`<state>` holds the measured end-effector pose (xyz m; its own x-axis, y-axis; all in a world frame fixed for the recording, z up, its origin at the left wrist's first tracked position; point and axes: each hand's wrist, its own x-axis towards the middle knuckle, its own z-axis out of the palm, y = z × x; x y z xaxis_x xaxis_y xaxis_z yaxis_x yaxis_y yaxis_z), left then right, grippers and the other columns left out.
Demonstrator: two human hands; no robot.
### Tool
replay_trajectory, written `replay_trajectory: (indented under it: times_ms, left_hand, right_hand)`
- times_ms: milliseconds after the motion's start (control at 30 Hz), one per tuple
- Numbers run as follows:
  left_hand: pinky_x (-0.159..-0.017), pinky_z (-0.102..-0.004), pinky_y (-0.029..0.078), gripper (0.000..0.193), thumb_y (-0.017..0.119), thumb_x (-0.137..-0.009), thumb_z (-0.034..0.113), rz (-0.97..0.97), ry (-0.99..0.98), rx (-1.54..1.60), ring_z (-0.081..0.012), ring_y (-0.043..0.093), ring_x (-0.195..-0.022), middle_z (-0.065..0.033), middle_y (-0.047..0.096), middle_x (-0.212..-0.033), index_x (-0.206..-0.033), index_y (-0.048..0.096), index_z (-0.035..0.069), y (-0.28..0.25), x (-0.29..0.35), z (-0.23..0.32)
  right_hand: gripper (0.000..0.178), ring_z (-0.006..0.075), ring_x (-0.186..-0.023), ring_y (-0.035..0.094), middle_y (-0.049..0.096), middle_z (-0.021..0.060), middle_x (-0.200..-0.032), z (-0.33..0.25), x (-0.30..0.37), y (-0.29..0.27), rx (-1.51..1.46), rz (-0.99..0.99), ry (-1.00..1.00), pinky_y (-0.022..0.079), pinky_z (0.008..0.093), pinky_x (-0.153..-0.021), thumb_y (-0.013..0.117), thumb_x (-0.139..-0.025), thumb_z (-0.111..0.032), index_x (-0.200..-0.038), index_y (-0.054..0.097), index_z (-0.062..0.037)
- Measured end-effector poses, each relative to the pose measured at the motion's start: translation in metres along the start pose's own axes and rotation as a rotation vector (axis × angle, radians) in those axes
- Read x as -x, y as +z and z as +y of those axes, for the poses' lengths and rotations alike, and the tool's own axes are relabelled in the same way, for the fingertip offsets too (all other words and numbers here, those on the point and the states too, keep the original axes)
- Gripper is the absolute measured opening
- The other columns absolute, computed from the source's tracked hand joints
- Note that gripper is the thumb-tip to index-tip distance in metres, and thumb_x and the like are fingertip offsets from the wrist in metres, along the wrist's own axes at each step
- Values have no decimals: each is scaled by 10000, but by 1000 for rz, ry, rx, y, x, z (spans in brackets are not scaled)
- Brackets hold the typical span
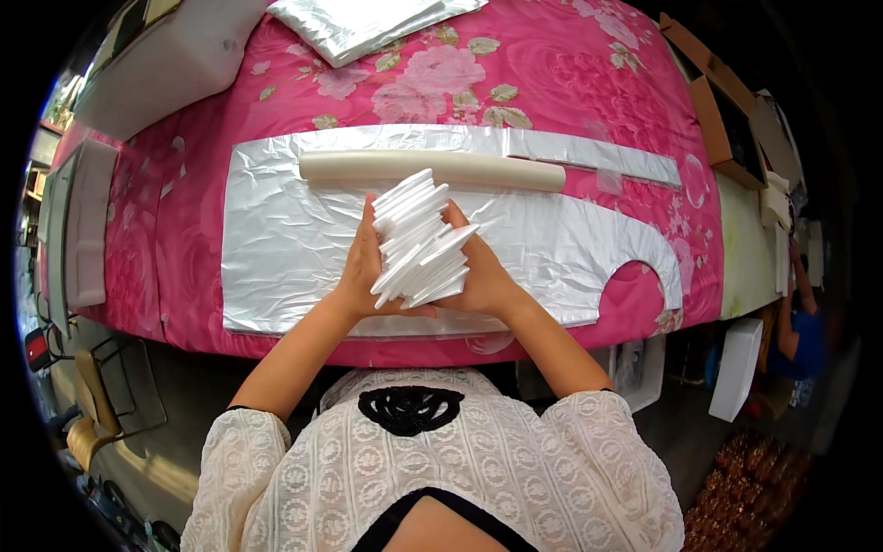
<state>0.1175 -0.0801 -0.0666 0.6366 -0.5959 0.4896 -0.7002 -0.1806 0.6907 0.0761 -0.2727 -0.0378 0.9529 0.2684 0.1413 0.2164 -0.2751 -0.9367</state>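
Between my two hands stands a thick bundle of flat, folded white plastic pieces [421, 241], their edges uneven and fanned. My left hand [362, 276] presses on its left side and my right hand [480, 278] on its right. Some fingers are hidden behind the bundle. Beneath lies a stack of silvery-white plastic sheets [276, 239], with a rounded cut-out at the right end. A long cream tube [497, 172] rests across the sheets, just beyond the bundle.
Pink floral cloth [552, 83] covers the table. Another folded pile of plastic [368, 28] lies at the far side. A white box [175, 64] stands far left, an open cardboard box [727, 129] at the right. A person in blue [798, 345] is at the right edge.
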Motion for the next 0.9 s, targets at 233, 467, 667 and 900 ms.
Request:
replay_trajectory:
  times_ms: [233, 467, 667, 900]
  left_hand:
    - [-1070, -501, 219, 1451, 853, -456, 537, 4, -42, -22, -487, 244, -1291, -339, 183, -1403, -1398, -44, -105, 15, 22, -23]
    - [-1036, -478, 285, 1469, 869, -464, 500, 29, -24, 89, -435, 344, -1244, -307, 267, -1360, -1407, -103, -67, 8, 2, -4]
    - [-1025, -459, 304, 1522, 881, -440, 512, -31, 35, 135, -393, 376, -1231, -285, 299, -1343, -1414, -175, 10, 9, -2, -9]
    - [-1107, -504, 123, 1552, 843, -461, 580, -51, -30, 98, -428, 91, -1376, -272, 204, -1446, -1366, -287, 21, 13, -1, -7]
  right_hand:
    - [1374, 410, -1352, 182, 170, 245, -1459, 26, -1, -25, 342, -110, -190, 159, 464, -1111, 888, -460, -364, -1442, -2, -2]
    - [1499, 434, -1356, 143, 88, 240, -1489, 30, -1, -24, 233, -118, -162, 159, 459, -1119, 897, -410, -423, -1436, -128, -42]
    - [1525, 439, -1333, 194, 114, 255, -1478, 34, -13, -20, 233, -42, -287, 177, 463, -1113, 899, -428, -393, -1413, -219, -67]
    - [1513, 413, -1357, 177, 107, 251, -1478, 37, -8, -16, 237, -158, -203, 227, 447, -1100, 901, -469, -384, -1404, -262, -137]
